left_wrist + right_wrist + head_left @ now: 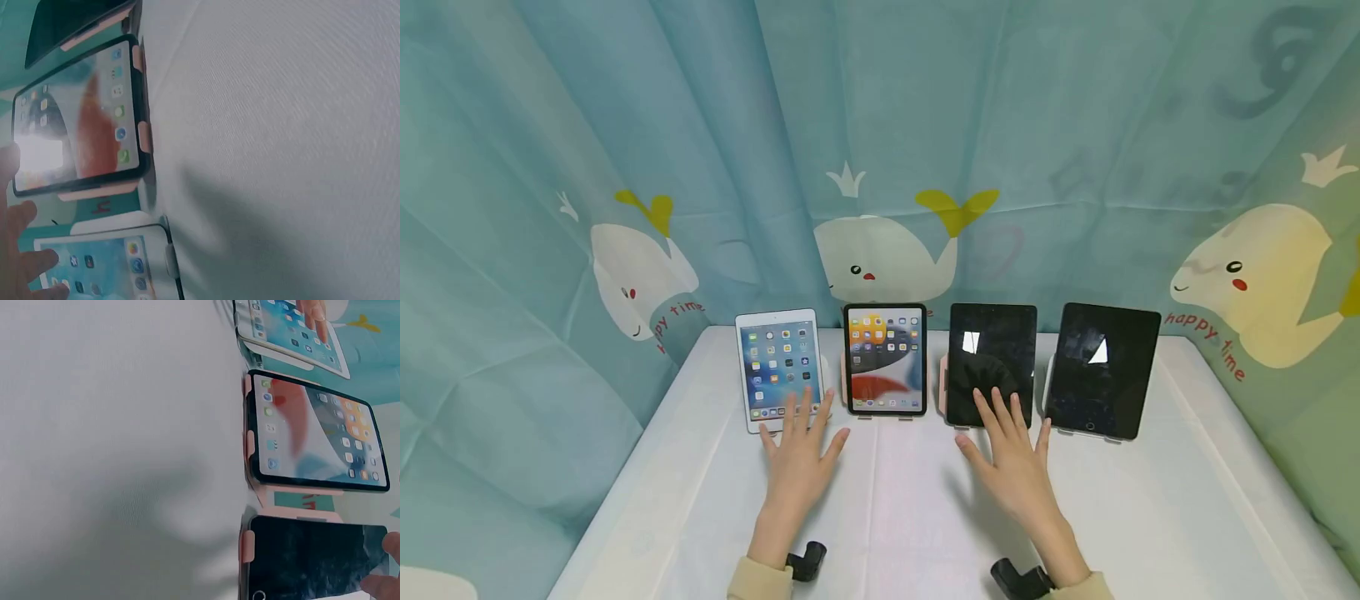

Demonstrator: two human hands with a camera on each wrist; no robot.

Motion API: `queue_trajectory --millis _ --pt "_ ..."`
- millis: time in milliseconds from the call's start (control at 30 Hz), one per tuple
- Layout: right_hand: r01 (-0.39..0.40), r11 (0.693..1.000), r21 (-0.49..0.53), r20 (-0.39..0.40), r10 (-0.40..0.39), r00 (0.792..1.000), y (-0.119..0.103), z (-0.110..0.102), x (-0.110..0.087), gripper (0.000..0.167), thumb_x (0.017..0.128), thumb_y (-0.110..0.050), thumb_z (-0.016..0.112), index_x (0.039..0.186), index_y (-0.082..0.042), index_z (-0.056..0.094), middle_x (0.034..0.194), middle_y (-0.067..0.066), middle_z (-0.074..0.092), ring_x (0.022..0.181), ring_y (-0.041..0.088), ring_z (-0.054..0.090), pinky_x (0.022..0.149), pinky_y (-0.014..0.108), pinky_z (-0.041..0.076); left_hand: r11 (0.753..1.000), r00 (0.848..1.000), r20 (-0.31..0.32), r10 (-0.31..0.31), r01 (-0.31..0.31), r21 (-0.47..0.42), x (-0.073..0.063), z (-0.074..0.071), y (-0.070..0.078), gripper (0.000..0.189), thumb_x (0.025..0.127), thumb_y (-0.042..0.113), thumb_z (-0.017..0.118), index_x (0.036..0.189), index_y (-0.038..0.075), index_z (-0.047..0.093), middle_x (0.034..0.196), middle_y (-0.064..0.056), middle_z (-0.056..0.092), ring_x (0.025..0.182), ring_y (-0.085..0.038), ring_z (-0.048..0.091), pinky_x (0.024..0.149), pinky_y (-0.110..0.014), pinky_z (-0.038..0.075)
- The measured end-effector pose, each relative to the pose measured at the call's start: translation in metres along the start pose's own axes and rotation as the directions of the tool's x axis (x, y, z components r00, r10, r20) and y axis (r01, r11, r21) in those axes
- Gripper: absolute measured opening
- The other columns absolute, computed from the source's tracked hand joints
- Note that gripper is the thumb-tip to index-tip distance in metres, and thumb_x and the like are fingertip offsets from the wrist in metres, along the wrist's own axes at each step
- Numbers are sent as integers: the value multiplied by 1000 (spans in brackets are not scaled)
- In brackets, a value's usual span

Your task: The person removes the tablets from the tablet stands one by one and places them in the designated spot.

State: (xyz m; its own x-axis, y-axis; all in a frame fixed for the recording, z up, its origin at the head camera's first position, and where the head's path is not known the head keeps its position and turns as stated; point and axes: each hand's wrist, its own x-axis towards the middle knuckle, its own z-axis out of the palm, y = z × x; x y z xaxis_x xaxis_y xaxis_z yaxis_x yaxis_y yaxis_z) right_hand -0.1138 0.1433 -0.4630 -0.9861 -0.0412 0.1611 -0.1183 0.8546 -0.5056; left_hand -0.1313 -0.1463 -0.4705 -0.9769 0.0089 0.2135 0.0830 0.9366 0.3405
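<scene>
Tablets stand propped in a row on stands. At the left is a white-framed tablet (778,358) with a lit home screen, and my left hand (797,471) is spread before its lower part. Beside it a black-framed tablet (886,358) shows lit app icons. My right hand (1017,477), fingers spread, is in front of a dark-screened tablet (1007,342). Farthest right, another dark tablet (1105,371) leans on its stand. Neither hand grips anything. Whether the fingertips touch the screens I cannot tell. Fingers (382,586) overlap the dark screen in the right wrist view.
A white cloth covers the table (895,517). Behind and at the sides hangs a blue-green curtain (880,100) printed with whales. Pink stand lips (144,136) hold the middle tablet's lower edge. Black wrist devices (1021,579) sit on both wrists.
</scene>
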Motion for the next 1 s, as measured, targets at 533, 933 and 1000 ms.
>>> queue_trajectory --millis 533,933,1000 --pt "11 995 100 -7 -11 1000 -14 9 8 70 94 -52 51 153 -24 25 159 13 24 149 38 13 112 69 -3 996 993 -106 -49 41 -75 8 -8 -14 59 98 39 51 150 21 33 158 -14 26 147 -39 19 108 -74 11" --pt "48 985 167 -13 -47 999 -23 11 21 68 96 -50 49 153 -23 25 159 10 25 149 34 15 114 67 3 994 988 -134 -71 59 -94 10 -13 -25 58 99 34 50 151 19 30 158 -17 26 146 -39 20 108 -73 14" --pt "58 983 176 -16 -56 998 -24 13 22 68 96 -50 49 153 -22 25 159 11 25 149 34 16 114 67 4 994 988 -134 -76 64 -94 10 -14 -28 57 99 34 49 151 19 31 158 -15 26 146 -40 20 108 -73 14"
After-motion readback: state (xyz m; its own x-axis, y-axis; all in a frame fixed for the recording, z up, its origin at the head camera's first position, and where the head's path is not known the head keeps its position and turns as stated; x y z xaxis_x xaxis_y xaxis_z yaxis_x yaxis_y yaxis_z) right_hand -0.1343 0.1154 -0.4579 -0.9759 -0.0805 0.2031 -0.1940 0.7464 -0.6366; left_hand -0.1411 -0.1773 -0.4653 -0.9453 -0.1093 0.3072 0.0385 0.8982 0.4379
